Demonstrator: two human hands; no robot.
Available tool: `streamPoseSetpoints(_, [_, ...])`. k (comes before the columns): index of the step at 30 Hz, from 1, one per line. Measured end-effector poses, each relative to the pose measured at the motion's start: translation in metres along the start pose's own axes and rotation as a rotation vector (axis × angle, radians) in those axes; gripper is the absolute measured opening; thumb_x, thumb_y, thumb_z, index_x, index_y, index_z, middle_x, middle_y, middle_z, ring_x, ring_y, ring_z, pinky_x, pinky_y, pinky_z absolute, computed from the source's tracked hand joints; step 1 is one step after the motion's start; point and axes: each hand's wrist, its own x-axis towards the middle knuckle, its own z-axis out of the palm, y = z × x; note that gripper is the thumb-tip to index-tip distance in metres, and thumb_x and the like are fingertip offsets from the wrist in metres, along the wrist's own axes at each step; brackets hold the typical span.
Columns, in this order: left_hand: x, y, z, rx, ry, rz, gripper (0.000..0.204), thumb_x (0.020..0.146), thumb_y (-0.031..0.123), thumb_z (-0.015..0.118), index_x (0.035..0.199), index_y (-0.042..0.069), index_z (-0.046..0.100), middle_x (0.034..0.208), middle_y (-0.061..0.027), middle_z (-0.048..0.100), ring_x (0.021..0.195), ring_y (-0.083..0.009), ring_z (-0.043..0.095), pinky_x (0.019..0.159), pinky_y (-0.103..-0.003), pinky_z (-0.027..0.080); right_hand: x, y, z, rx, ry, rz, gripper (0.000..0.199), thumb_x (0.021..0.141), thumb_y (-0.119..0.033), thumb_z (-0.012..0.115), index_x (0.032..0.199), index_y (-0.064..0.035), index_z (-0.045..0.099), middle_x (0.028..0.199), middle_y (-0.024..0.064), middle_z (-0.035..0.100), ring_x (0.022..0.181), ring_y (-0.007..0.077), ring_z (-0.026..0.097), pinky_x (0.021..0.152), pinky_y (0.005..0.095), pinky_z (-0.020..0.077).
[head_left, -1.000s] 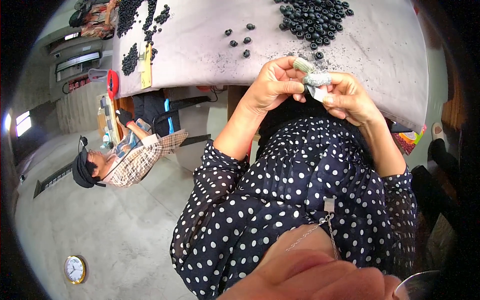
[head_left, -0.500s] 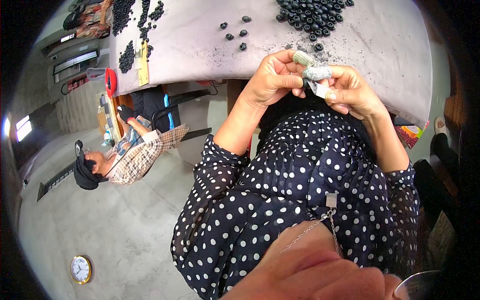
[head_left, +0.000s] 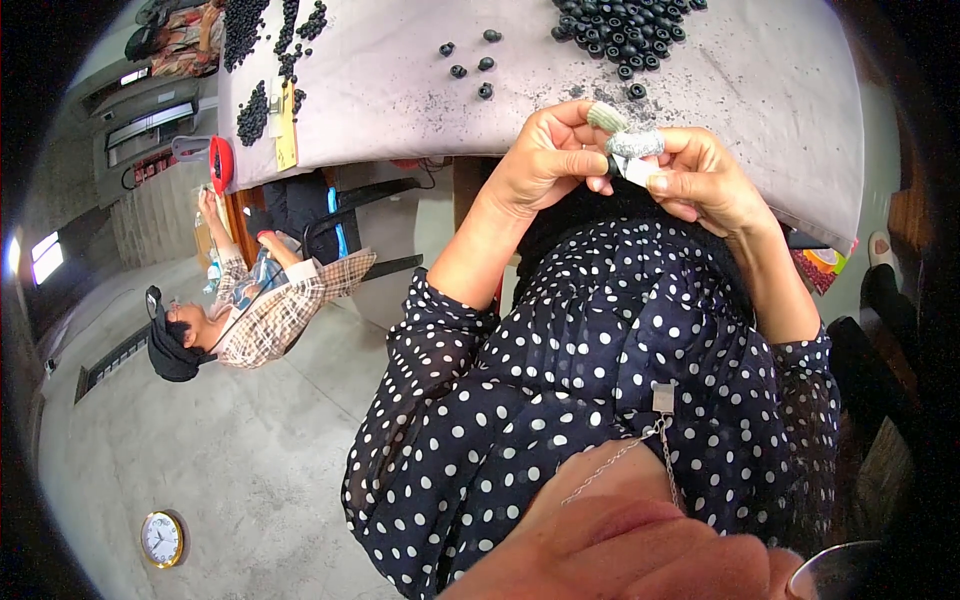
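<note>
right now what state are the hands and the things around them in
left hand: pinching small black piece
right hand: pinching pale flat piece
green finger cover: worn on left hand
grey finger cover: worn on right hand
black pile: heaped
five loose black pieces: scattered left of pile
tablecloth: dark-specked

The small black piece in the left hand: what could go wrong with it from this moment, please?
The left hand pinches the small black piece near the front edge of the table, so if the grip slips, it might fall and roll away.

The right hand holds a pale flat item close to the left thumb, which looks bare; if that item is sharp, which I cannot tell, a slip might nick the thumb.
</note>
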Motion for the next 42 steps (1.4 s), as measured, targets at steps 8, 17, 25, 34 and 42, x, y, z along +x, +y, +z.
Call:
streamPoseSetpoints(8, [-0.002,0.009,-0.01,0.357,0.26,0.134,0.033,0.072,-0.005,0.068,0.104,-0.002,0.058,0.089,-0.0091,0.064,0.07,-0.0149,0.062,0.062,-0.027,0.054,0.001,0.012,-0.007,0.212,0.114,-0.171,0.04,0.082,-0.009,0.062,0.118,0.0013,0.05,0.072,0.0017,0.055,0.046,0.0027,0.041,0.04,0.0136,0.0317])
streamPoseSetpoints(17, [0.006,0.063,-0.071,1.356,0.749,0.595,0.014,0.074,-0.001,0.066,0.088,0.001,0.065,0.082,-0.0043,0.062,0.068,-0.0095,0.057,0.064,-0.021,0.047,-0.012,0.004,0.006,0.112,0.192,-0.267,0.034,0.084,-0.01,0.061,0.115,0.0003,0.052,0.072,0.0018,0.052,0.046,0.0032,0.038,0.04,0.0144,0.031])
streamPoseSetpoints(25, [0.012,0.046,-0.026,2.018,0.769,0.959,0.017,0.076,0.007,0.066,0.092,0.001,0.065,0.094,-0.0081,0.059,0.077,-0.0173,0.057,0.068,-0.027,0.047,-0.027,-0.006,-0.013,0.101,0.336,-0.401,0.029,0.086,-0.016,0.059,0.111,-0.0026,0.055,0.073,0.0008,0.054,0.046,0.0042,0.04,0.042,0.0165,0.0285])
streamPoseSetpoints(34, [0.049,-0.017,0.039,1.794,0.278,0.599,0.018,0.071,0.015,0.069,0.085,0.007,0.061,0.081,-0.0085,0.059,0.074,-0.0291,0.06,0.061,-0.037,0.049,-0.028,-0.003,-0.014,0.093,0.402,-0.409,0.025,0.085,-0.019,0.059,0.106,-0.0056,0.056,0.073,-0.0001,0.054,0.047,0.0045,0.041,0.04,0.0176,0.0267])
streamPoseSetpoints(42, [0.045,-0.005,0.026,1.568,0.299,0.436,0.02,0.077,0.01,0.068,0.094,0.002,0.063,0.086,-0.0056,0.064,0.072,-0.0179,0.062,0.063,-0.027,0.049,-0.014,-0.006,-0.014,0.094,0.387,-0.395,0.024,0.086,-0.015,0.059,0.107,-0.0045,0.056,0.073,-0.0005,0.054,0.047,0.0038,0.042,0.04,0.0164,0.0283])
